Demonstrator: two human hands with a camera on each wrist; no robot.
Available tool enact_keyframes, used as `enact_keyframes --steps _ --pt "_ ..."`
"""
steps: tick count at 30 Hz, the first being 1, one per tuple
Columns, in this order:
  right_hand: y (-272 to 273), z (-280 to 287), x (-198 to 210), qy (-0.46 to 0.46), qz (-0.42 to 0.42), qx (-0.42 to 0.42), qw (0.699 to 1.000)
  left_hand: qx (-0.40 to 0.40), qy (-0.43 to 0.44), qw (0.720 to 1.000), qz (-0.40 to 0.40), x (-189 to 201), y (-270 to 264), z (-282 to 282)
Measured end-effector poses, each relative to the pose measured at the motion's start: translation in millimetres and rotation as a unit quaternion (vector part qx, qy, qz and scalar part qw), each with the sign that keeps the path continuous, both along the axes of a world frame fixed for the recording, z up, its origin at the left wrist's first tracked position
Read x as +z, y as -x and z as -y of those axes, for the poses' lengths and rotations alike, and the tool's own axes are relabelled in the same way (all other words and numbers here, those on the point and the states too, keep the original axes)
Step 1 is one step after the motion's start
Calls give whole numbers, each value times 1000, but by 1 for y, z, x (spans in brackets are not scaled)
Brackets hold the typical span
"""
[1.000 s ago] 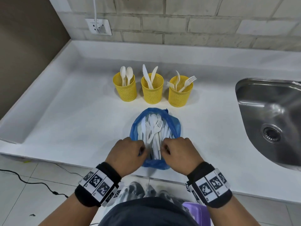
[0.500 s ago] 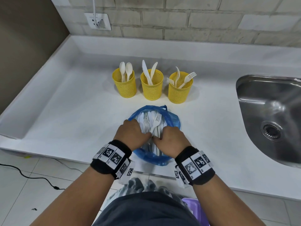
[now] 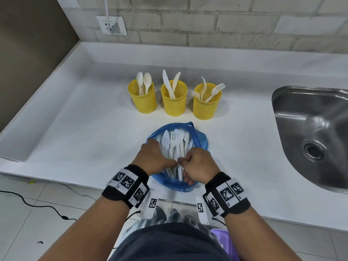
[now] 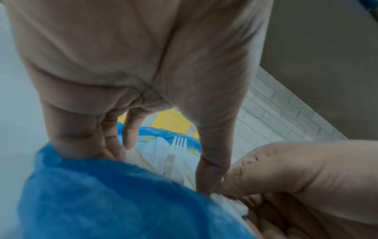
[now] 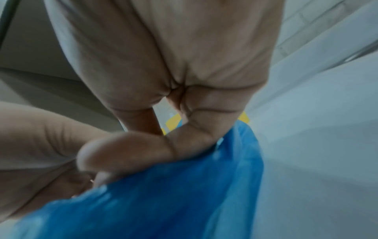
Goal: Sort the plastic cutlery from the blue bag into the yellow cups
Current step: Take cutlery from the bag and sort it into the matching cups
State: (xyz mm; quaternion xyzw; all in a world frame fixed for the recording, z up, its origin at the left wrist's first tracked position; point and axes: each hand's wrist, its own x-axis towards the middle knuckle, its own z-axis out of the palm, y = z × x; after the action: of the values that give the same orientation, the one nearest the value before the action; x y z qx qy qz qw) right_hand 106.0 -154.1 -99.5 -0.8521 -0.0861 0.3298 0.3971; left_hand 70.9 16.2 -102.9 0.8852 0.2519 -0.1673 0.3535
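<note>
Both hands are in the blue bag (image 3: 201,142) near the table's front edge: the left hand (image 3: 155,157) holds its rim open so the right hand (image 3: 199,164) can pinch cutlery (image 3: 173,146) for the yellow cups (image 3: 174,102) behind it.

blue bag (image 3: 201,142), yellow cups (image 3: 173,104), white cutlery (image 3: 175,146)

Bare forearms, no sleeves; left hand (image 3: 156,157) and right hand (image 3: 200,164) bare, no gloves or rings visible; black fabric wristband (image 3: 125,187) on left wrist, matching black wristband (image 3: 227,197) on right; each band carries white blocks printed with black square fiducial markers; further white marker tabs (image 3: 153,203) hang below wrists; thin black cable (image 3: 131,215) trails from left band; dark grey garment (image 3: 169,243) over torso.
</note>
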Motion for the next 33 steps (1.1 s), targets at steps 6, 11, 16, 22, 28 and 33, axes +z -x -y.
enact_keyframes --steps 6,11,16,22,28,33 --pt "-8 1 5 37 0 42 998 3 -67 997 -40 -2 -11 -1" --pt "-15 -10 8 39 37 31 998 19 -31 999 -22 1 -18 -3" --pt "-27 -17 9 -7 -10 14 1000 53 26 997 56 2 -25 0" --pt "-21 -5 6 9 -27 29 999 52 -34 984 165 7 -14 7" --pt "-17 -4 -2 8 14 -12 1000 -20 -65 979 194 -6 -12 11" --pt "-16 -10 -12 49 103 3 994 -7 -58 990 127 -3 -8 15"
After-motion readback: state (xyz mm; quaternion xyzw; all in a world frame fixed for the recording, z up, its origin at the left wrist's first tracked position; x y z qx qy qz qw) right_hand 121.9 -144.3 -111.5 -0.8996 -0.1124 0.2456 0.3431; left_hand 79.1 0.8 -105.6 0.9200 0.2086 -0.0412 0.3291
